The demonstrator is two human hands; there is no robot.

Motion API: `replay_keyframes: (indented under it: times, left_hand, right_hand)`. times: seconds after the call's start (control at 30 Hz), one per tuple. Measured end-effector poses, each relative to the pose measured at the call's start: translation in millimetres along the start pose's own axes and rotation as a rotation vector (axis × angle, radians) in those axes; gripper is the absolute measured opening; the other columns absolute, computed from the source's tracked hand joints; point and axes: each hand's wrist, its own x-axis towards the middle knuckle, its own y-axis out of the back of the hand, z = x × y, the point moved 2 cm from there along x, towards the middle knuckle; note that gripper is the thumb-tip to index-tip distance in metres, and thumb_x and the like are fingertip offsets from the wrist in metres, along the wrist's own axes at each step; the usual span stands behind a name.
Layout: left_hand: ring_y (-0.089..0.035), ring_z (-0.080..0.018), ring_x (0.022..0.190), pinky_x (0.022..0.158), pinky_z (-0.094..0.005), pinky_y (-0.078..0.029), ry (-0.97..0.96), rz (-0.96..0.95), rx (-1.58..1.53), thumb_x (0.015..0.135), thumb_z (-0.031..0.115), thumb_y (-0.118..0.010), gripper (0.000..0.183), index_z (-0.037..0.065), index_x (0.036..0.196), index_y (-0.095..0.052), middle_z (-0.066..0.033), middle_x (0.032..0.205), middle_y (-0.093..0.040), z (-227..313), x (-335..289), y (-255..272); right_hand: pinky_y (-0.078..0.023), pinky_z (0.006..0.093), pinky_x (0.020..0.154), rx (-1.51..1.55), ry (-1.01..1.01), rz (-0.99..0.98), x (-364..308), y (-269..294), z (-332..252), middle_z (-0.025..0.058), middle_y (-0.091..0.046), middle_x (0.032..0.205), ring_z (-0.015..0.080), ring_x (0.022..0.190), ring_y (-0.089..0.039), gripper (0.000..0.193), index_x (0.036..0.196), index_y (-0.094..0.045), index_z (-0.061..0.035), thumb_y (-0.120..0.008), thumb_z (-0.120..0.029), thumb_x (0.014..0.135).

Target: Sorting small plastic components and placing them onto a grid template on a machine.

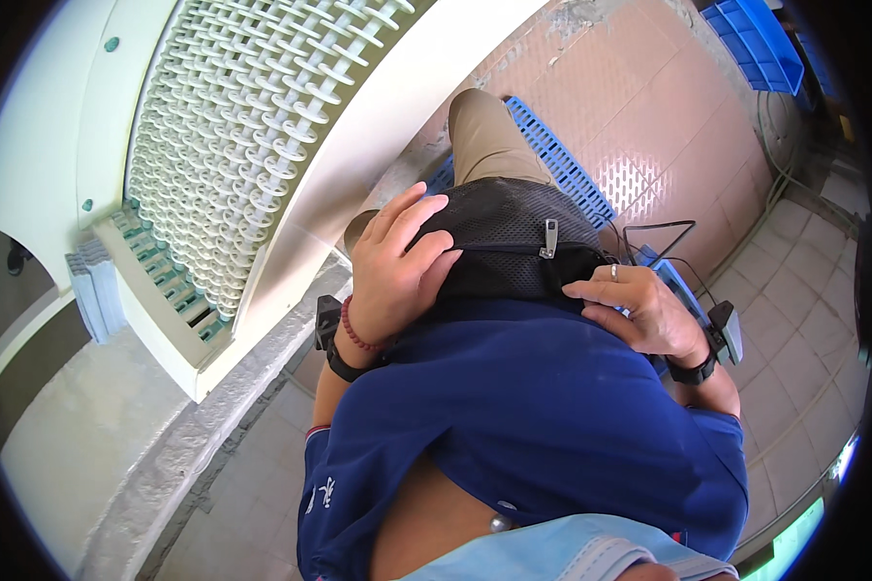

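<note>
A black mesh bag [504, 228] with a zip lies across my lap at the waist. Its silver zip pull [549, 238] stands out near the middle of the zip line. My left hand [402, 254] rests on the bag's left side, fingers stretched and apart. At the bag's right end, my right hand [635, 305] has its thumb and fingers closed on the edge beside a dark gap; the fingertips are partly hidden there. Black straps with small devices circle both wrists.
To the left stands a cream machine housing [329, 184] with rows of white plastic rollers [233, 145]. Blue slatted plastic [562, 160] lies beyond my knee. A blue crate [754, 44] sits at the far right. Black cable [654, 232] loops by my right hand.
</note>
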Motion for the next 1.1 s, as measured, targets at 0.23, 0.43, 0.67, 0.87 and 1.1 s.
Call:
replay_keyframes:
  times: [0.23,0.43,0.67,0.87,1.1]
  left_hand:
    - [-0.056,-0.0345,0.105,0.082,-0.0383,-0.048,0.001,0.054,0.043,0.067,0.006,-0.07,0.013,0.003,0.073,-0.06,-0.0129,0.106,-0.06,-1,3,-3]
    - [-0.056,-0.0338,0.104,0.082,-0.0379,-0.048,-0.007,0.085,0.069,0.067,0.007,-0.07,0.013,0.003,0.073,-0.059,-0.0127,0.105,-0.061,0,-3,1]
    - [-0.057,-0.0324,0.104,0.082,-0.038,-0.048,-0.037,0.123,0.099,0.067,0.007,-0.07,0.013,0.004,0.072,-0.059,-0.0119,0.104,-0.061,0,-4,4]
    - [-0.056,-0.0317,0.103,0.085,-0.041,-0.047,-0.086,0.101,0.116,0.068,0.008,-0.068,0.011,0.004,0.072,-0.059,-0.0107,0.104,-0.061,8,-1,11]
    - [-0.056,-0.0314,0.104,0.086,-0.0408,-0.046,-0.02,0.133,0.1,0.067,0.007,-0.068,0.011,0.004,0.072,-0.059,-0.0097,0.105,-0.061,-8,-17,17]
  right_hand:
    - [-0.042,0.0331,0.053,-0.044,0.032,0.04,2,9,-1,0.0094,-0.055,0.07,0.0232,0.057,-0.052,0.026,0.103,-0.062,-0.0012,-0.065,-0.004,0.077]
    - [-0.04,0.0337,0.052,-0.029,0.101,0.011,5,3,0,0.0093,-0.054,0.068,0.0226,0.056,-0.051,0.025,0.102,-0.063,-0.0015,-0.064,-0.003,0.077]
    - [-0.038,0.0342,0.052,-0.06,0.103,-0.015,7,2,-1,0.0091,-0.053,0.067,0.022,0.056,-0.05,0.026,0.102,-0.063,-0.0026,-0.064,-0.002,0.076]
    - [-0.038,0.0342,0.052,-0.071,0.059,-0.043,6,4,-1,0.0088,-0.052,0.066,0.022,0.056,-0.05,0.026,0.102,-0.064,-0.0047,-0.065,-0.001,0.076]
    - [-0.042,0.0295,0.054,-0.048,-0.121,0.172,4,8,-2,0.0088,-0.057,0.072,0.0184,0.059,-0.054,0.023,0.098,-0.063,-0.0034,-0.065,0.001,0.075]
